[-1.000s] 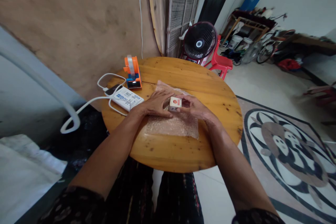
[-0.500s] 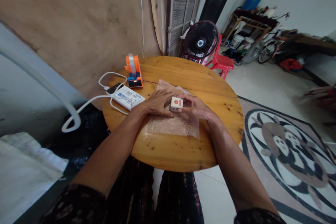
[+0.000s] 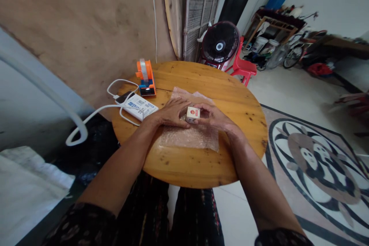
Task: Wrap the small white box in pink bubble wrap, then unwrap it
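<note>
A small white box [image 3: 193, 113] with red print stands near the middle of a sheet of bubble wrap [image 3: 190, 139], which lies on a round wooden table [image 3: 184, 165]. The thumb and fingers of my right hand [image 3: 212, 117] close round the box from its right side. My left hand [image 3: 175, 113] rests on the wrap just left of the box, palm down, its fingers stretched out and its thumb apart from them. Parts of the wrap are hidden under both hands.
An orange and blue tape dispenser [image 3: 146, 78] stands at the table's back left. Nearer lies a white box [image 3: 142, 107] with blue print, a white cable [image 3: 115, 106] looping over it. Behind the table are a fan [image 3: 220, 46] and a red chair [image 3: 242, 65].
The view has shifted very slightly. Both hands, the small box and the bubble wrap keep practically the same places.
</note>
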{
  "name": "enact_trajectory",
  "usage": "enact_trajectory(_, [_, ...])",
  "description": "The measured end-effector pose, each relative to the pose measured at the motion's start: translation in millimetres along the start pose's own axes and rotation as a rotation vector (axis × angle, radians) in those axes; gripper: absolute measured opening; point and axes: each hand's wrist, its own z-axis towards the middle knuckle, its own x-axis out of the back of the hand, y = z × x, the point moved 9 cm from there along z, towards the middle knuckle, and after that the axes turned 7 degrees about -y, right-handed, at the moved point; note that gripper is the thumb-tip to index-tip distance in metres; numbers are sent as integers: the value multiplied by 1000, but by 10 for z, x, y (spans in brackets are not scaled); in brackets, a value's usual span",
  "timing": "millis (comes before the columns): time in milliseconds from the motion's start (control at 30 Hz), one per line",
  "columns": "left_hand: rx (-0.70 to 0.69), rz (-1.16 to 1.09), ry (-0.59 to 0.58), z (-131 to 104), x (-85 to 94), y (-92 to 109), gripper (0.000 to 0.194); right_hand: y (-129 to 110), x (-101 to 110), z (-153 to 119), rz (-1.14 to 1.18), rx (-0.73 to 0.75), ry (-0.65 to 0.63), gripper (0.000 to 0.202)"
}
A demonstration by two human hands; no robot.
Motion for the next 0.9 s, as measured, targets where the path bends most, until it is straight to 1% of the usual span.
enact_trajectory(200, [-12, -35, 10, 3, 19, -1, 85, 38, -9, -10, -1, -50, -11, 52])
enact_trajectory(333, [-1, -54, 45, -2, 62, 18, 83, 25, 6, 2, -45, -16, -2, 50])
enact_trajectory(433, [-81, -71, 124, -22, 146, 117, 77, 8, 8, 3, -42, 10, -1, 49])
enact_trajectory(500, [-139, -121, 168, -40, 193, 172, 70, 14, 0, -1, -33, 1, -5, 49])
enact_trajectory(600, [-195, -247, 183, -61, 211, 199, 60, 11, -15, -8, -18, -17, -15, 52])
enact_trajectory(700, [-200, -321, 196, -74, 209, 173, 54, -61, -9, -11, -17, 3, -31, 57])
enact_trajectory(767, [-200, -341, 205, -77, 207, 153, 50, -138, 43, -28, -93, 1, -5, 61])
enact_trajectory(833, [-205, -354, 207, -74, 200, 139, 49, -255, 98, -75, -255, -5, 41, 63])
enact_trajectory(900, [-206, -360, 211, -71, 196, 126, 50, -422, 83, -160, -448, 26, 64, 64])
